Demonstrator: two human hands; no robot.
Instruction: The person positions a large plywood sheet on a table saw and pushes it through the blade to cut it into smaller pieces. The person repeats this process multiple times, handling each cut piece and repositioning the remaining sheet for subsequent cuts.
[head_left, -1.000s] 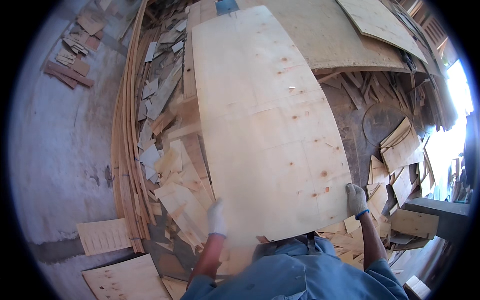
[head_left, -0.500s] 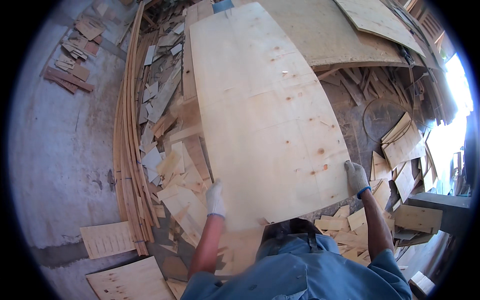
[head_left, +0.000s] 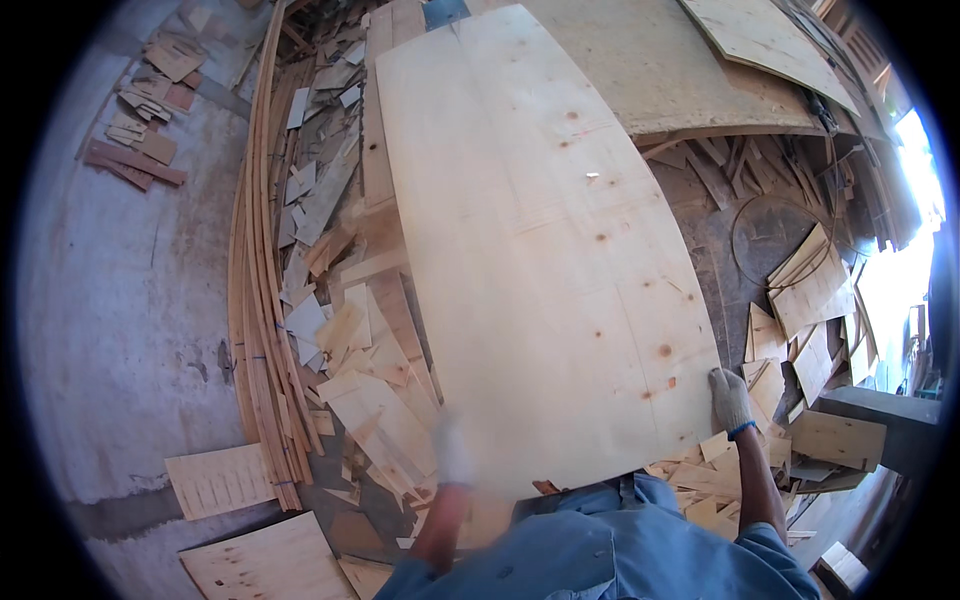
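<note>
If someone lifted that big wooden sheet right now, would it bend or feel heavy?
The sheet looks thin, so it may flex a little. It is broad and long, so probably awkward and fairly weighty. Its flat shape makes rolling unlikely.

This is a woodworking workshop: a large plywood sheet (head_left: 550,250) fills the centre of the view, and a broad wooden panel (head_left: 650,85) with a smaller board (head_left: 770,50) on it spreads at one o'clock. Long wooden strips (head_left: 262,300) run side by side at nine o'clock, small board scraps (head_left: 158,148) lie at ten, and jumbled offcuts (head_left: 368,402) lie between seven and eight, with more cut pieces (head_left: 815,290) at three.
</note>
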